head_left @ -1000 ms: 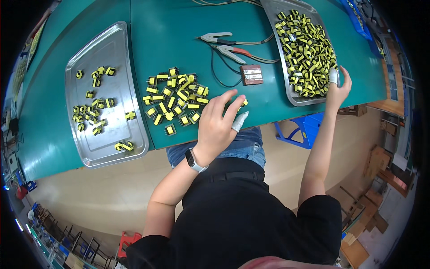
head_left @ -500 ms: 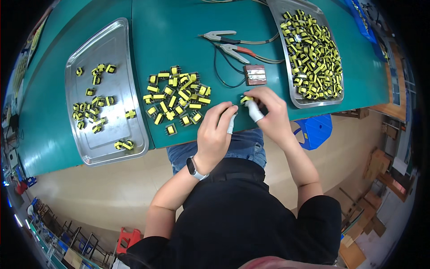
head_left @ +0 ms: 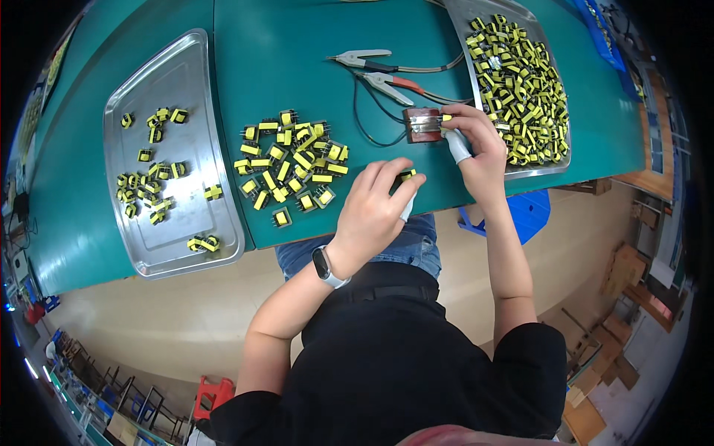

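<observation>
My right hand [head_left: 480,152], with a white cover on its thumb, pinches a small yellow-and-black transformer [head_left: 446,120] at the right side of a reddish-brown block [head_left: 423,125] with metal strips. Whether its pins touch the block is hard to see. Over the table's near edge, my left hand [head_left: 375,204] has its fingers closed around another small transformer [head_left: 407,175], partly hidden by them. Left of that hand lies a loose pile of such transformers [head_left: 286,160] on the green table [head_left: 297,59].
A metal tray [head_left: 178,223] at the left holds scattered transformers. Another metal tray [head_left: 513,174] at the right is heaped with them. Two clip leads [head_left: 383,85], one with a red part, lie behind the block. A blue stool [head_left: 526,215] stands below the table edge.
My right hand has moved right and away from me, carrying a transformer to the block. My left hand has shifted slightly right, and a transformer now shows between its fingers.
</observation>
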`<state>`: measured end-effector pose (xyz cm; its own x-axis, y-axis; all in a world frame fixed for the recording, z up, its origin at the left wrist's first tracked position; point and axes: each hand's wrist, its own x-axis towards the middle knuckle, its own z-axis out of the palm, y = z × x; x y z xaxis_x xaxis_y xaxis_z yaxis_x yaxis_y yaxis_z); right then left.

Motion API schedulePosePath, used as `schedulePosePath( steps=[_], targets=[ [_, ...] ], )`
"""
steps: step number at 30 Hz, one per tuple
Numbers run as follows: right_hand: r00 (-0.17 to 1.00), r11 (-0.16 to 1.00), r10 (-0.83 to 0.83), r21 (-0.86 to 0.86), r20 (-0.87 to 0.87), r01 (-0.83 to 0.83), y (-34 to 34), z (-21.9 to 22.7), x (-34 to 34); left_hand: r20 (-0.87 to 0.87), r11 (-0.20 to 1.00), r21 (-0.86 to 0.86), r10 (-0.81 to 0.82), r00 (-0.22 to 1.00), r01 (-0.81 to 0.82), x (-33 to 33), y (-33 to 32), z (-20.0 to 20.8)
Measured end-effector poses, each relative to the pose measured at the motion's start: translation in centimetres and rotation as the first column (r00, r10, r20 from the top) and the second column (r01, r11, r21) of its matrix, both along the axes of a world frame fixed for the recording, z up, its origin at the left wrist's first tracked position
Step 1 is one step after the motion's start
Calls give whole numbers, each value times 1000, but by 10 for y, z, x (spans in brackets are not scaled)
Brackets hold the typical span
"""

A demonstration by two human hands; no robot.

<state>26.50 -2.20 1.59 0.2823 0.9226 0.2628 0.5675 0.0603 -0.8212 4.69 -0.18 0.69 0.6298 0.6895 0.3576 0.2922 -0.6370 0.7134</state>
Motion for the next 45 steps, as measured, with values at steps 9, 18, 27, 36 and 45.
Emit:
schedulePosePath(
  steps=[9, 18, 27, 36, 45],
  targets=[
    [981, 990, 135, -61, 143, -127, -3, 4, 7, 173, 974, -213, 113, 978, -75, -5, 0, 8],
    [925, 992, 109, -18, -365, -124, -4, 13, -18, 261, 934, -355, 140, 955, -39, -16, 5, 33],
    [993, 998, 25, -58, 120, -18, 1, 11, -9, 445, 392, -867, 327, 834, 308, -19, 1, 38],
    [959, 997, 75, -45, 272, -65, 4, 13, -9, 404, 569, -793, 227, 886, 215, -20, 3, 42],
    [226, 856, 21, -99, -974, -507, -17, 33, -46, 219, 973, -206, 145, 965, -100, -20, 11, 34]
  ],
)
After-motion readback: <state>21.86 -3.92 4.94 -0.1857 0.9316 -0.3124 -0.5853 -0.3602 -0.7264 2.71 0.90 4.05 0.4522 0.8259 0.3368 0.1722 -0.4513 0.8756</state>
